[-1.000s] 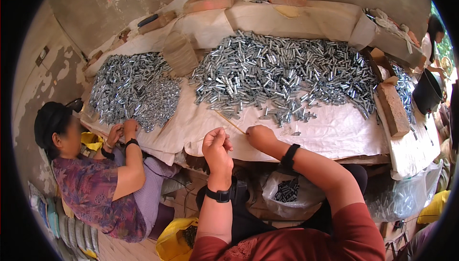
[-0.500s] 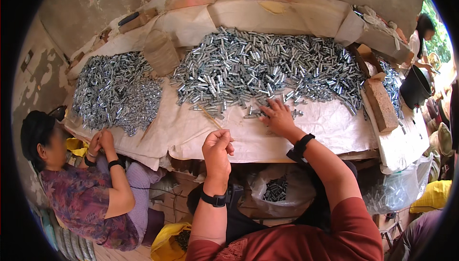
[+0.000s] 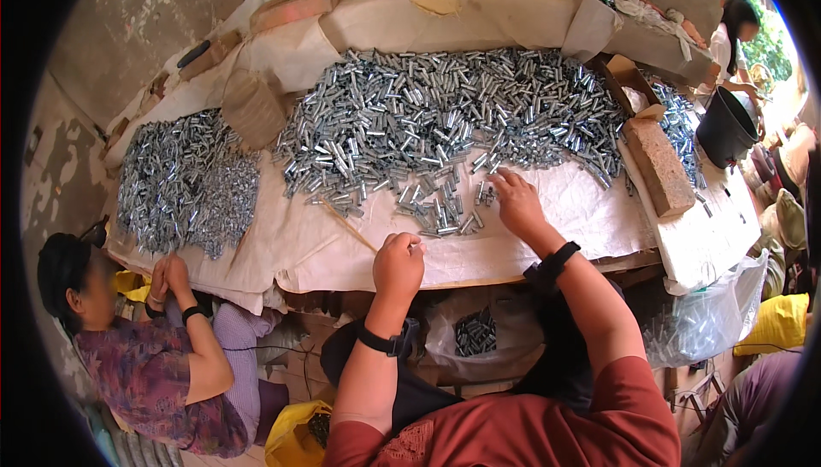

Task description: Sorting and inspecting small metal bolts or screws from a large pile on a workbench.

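Observation:
A wide heap of small silver metal cylinders (image 3: 445,108) covers the far part of the pale cloth (image 3: 522,249). My right hand (image 3: 520,206) is at the near edge of this heap, fingers bent but apart, beside a few loose cylinders (image 3: 485,194). To its left lies a small spread of cylinders (image 3: 440,210) drawn out toward me. My left hand (image 3: 399,268) is raised over the cloth's near edge, its fingers closed; whatever they hold is too small to name. A thin stick (image 3: 349,227) lies just beyond it.
A second heap (image 3: 175,180) of metal parts lies at left, before a seated co-worker (image 3: 154,364) with hands together. A brick (image 3: 658,168), an open carton (image 3: 631,82) and a black bucket (image 3: 727,127) stand at right. Below the table edge is a plastic bag (image 3: 440,343) holding dark parts.
My right hand has gone from spread on the cloth to bent fingers at the heap's edge. More cylinders now lie spread toward me. My left hand stays closed.

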Tool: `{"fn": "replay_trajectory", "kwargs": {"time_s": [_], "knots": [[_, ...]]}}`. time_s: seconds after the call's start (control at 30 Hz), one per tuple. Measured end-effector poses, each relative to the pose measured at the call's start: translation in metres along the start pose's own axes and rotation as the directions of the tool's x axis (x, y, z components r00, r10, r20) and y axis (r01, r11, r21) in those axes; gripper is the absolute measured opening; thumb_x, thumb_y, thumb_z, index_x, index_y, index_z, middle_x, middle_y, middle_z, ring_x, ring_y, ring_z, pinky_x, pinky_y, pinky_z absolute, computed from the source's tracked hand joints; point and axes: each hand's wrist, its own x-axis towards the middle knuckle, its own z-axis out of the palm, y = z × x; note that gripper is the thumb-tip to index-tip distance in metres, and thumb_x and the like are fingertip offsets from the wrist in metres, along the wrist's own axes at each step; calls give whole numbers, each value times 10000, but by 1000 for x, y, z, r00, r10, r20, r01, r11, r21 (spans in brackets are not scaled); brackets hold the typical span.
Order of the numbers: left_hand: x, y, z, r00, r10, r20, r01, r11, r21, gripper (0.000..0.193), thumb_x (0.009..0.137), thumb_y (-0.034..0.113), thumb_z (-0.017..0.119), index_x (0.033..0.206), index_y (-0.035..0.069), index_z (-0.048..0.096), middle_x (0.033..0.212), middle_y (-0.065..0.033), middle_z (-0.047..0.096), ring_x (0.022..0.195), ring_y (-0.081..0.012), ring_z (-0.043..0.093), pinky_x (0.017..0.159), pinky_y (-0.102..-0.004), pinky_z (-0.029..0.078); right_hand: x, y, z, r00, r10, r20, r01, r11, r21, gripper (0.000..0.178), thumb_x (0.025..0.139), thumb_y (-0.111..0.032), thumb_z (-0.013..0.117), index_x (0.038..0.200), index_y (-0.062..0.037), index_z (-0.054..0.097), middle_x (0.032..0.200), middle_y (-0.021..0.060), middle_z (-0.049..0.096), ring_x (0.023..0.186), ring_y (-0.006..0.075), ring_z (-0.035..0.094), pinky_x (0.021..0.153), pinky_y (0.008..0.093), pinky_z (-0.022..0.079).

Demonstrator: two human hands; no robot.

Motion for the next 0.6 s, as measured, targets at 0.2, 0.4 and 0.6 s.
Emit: {"fn": "replay_trajectory", "kwargs": {"time_s": [0.2,0.4,0.6], "knots": [[12,2,20,999,51,10,-52,979,198,143,735,98,654,872,57,650,868,-115,575,765,-301,587,674,-393,473,-9,12,6,975,-217,46,210,970,119,373,704,-3,498,1050,-79,614,1058,81,598,1007,280,532,832,399,432],[18,6,46,945,264,195,-315,899,306,125,704,66,651,828,71,665,857,-119,536,846,-321,552,715,-411,460,-23,9,-3,957,-268,109,227,929,291,258,680,17,525,875,-58,675,921,84,625,893,269,557,767,322,468],[20,-1,63,957,253,145,-287,903,319,170,614,32,720,772,75,675,834,-102,541,837,-293,551,724,-387,458,-27,16,-22,968,-131,215,-38,768,639,236,731,37,527,891,-54,674,876,106,621,804,285,595,731,341,487]]}}
